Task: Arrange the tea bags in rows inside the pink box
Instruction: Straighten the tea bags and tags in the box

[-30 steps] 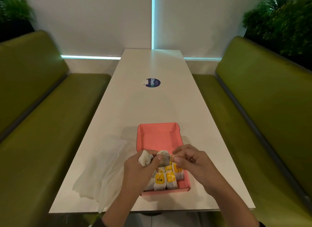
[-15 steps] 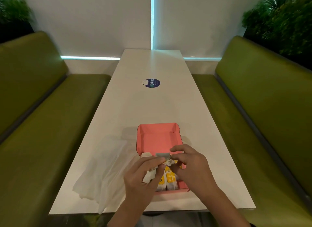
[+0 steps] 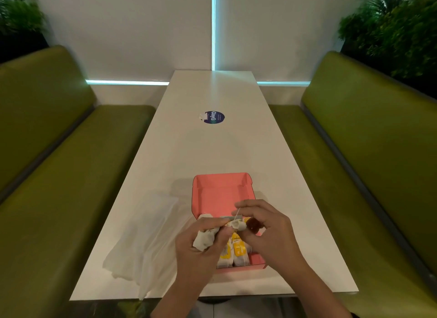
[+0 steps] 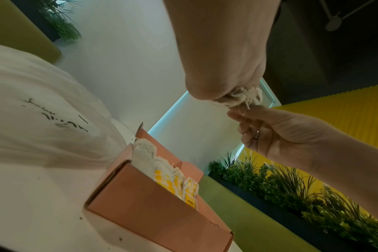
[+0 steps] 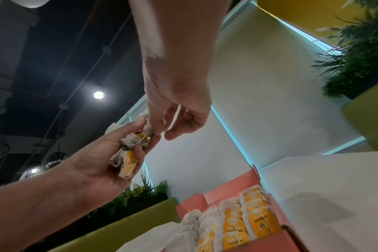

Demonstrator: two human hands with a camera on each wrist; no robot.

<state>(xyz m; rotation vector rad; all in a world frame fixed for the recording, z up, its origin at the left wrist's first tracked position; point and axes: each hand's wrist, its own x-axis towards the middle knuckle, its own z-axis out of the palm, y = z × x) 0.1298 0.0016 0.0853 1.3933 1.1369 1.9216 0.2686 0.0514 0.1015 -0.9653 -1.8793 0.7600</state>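
Observation:
The pink box (image 3: 222,192) lies open on the white table, with a row of yellow-labelled tea bags (image 3: 236,253) packed at its near end. Just above them, my left hand (image 3: 196,253) grips a crumpled bunch of tea bags (image 3: 203,240). My right hand (image 3: 267,230) pinches a thin string (image 3: 238,212) that runs up from that bunch. In the right wrist view the bunch (image 5: 129,153) sits in my left palm, and the row (image 5: 237,228) fills the box (image 5: 227,192) below. The far half of the box floor shows bare pink.
A crumpled clear plastic bag (image 3: 142,237) lies left of the box. A round dark sticker (image 3: 214,117) is stuck on the table (image 3: 212,152) farther away. Green benches (image 3: 59,175) run along both sides, and the table's near edge is just below my wrists.
Both hands stay over the box's near end. My left hand has turned, so the bunch sits lower. The string ran sideways between my hands and now rises to my right fingertips.

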